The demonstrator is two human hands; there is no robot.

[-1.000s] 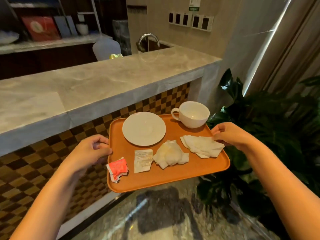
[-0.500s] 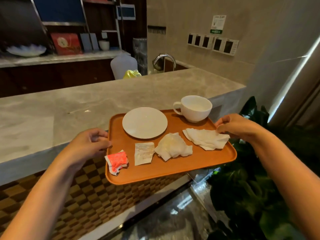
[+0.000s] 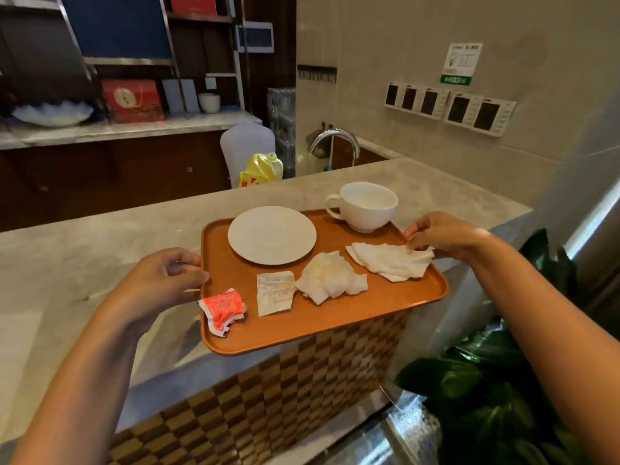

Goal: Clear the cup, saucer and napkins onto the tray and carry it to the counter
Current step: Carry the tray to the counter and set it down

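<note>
- The grey marble counter (image 3: 100, 256) runs across the view, with a brown checkered front below its edge.
- A dark green plant (image 3: 503, 380) stands at the counter's right end, low in the view.
- The orange tray (image 3: 335, 323) is over the counter's near edge; its far part lies above the marble top and its near edge juts out past the counter front. Whether it rests on the top or is held just above, I cannot tell.
- The left hand (image 3: 161, 283) is clamped on the tray's left rim, thumb on top.
- The right hand (image 3: 443, 234) is closed on the tray's right rim, fingertips touching the flat napkin.
- The white saucer (image 3: 271, 234) lies at the tray's far left, bare.
- The white cup (image 3: 365, 204) stands upright at the far right corner, handle to the left, just beside the saucer and not on it.
- A flat folded napkin (image 3: 385, 260) lies along the right side.
- A crumpled napkin (image 3: 330, 278) sits in the middle, near the flat one.
- A white paper packet (image 3: 275, 293) lies just left of the crumpled napkin.
- A torn red wrapper (image 3: 223, 308) hangs over the tray's left rim, just below the left hand.
</note>
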